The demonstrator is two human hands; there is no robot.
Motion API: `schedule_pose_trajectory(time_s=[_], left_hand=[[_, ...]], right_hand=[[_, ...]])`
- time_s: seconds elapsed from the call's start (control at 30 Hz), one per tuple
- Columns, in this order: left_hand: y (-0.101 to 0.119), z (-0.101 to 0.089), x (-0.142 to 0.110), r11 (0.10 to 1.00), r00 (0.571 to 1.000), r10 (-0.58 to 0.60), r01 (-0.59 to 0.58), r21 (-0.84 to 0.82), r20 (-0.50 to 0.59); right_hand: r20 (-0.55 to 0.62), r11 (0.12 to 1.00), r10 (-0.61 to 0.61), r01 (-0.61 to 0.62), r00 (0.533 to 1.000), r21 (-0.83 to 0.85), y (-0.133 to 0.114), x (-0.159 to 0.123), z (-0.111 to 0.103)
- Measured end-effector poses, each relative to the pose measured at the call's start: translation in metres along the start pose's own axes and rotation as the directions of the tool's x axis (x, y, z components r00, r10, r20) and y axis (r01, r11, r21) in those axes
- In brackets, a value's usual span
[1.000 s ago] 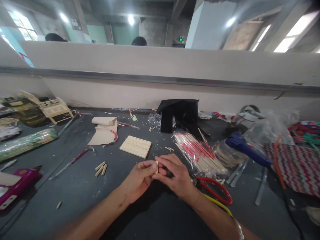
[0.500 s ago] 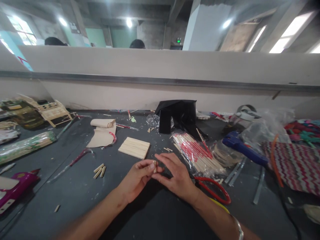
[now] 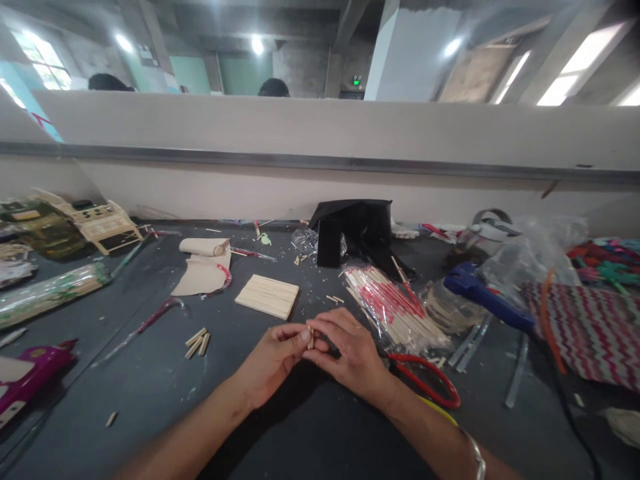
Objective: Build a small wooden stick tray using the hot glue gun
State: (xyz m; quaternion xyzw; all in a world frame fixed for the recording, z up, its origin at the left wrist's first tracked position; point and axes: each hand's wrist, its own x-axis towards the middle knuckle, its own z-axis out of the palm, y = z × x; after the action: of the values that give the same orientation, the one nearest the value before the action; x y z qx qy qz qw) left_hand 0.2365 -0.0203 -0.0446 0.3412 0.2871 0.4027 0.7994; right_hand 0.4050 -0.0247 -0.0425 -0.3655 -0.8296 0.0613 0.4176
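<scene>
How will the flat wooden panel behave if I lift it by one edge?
The panel is probably light, being thin, pale wood. It may be stiff along its strips but could bend or split between them, since seams show; I can't tell how they are joined. It seems unlikely to roll, lying flat on the table.

Pale, matt wood strips are forming a flat, finely ridged panel (image 3: 268, 296) on a dark, matt surface (image 3: 165, 393) flecked with scraps. Clear, crinkled plastic is shining around a bundle of thin wooden sticks (image 3: 395, 307), while a smooth blue plastic tool handle (image 3: 487, 299) is catching soft light. Dull tan paper (image 3: 203, 270) is curling into a roll.
</scene>
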Motion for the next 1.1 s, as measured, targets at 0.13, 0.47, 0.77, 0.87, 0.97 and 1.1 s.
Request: schedule_pose_trajectory(time_s=[0.13, 0.47, 0.77, 0.87, 0.97, 1.1], left_hand=[[-0.0020, 0.0003, -0.0001, 1.000, 1.000, 0.020, -0.019, 0.024, -0.010], [0.0001, 0.0035, -0.0028, 0.997, 0.998, 0.059, -0.058, 0.043, -0.022], [0.0011, 0.0047, -0.0041, 0.994, 0.996, 0.032, -0.023, -0.108, 0.080], [0.0006, 0.0009, -0.0022, 0.995, 0.999, 0.035, -0.032, -0.094, 0.024], [0.0004, -0.0010, -0.0009, 0.994, 0.999, 0.029, -0.031, -0.109, -0.014], [0.0002, -0.0016, 0.0002, 0.991, 0.999, 0.031, -0.035, -0.128, -0.031]], right_hand=[[0.002, 1.000, -0.024, 0.024, 1.000, -0.017, 0.0005, -0.0012, 0.0021], [-0.059, 0.999, -0.052, 0.052, 0.997, -0.003, -0.0015, -0.0020, 0.0060], [-0.146, 0.983, 0.032, -0.005, 0.989, 0.185, -0.0053, -0.0001, 0.0016], [-0.098, 0.977, 0.096, -0.075, 0.991, 0.198, -0.0037, -0.0003, 0.0042], [-0.057, 0.969, 0.137, -0.121, 0.989, 0.217, -0.0009, -0.0010, 0.0070], [-0.046, 0.965, 0.143, -0.129, 0.989, 0.228, 0.0011, -0.0020, 0.0081]])
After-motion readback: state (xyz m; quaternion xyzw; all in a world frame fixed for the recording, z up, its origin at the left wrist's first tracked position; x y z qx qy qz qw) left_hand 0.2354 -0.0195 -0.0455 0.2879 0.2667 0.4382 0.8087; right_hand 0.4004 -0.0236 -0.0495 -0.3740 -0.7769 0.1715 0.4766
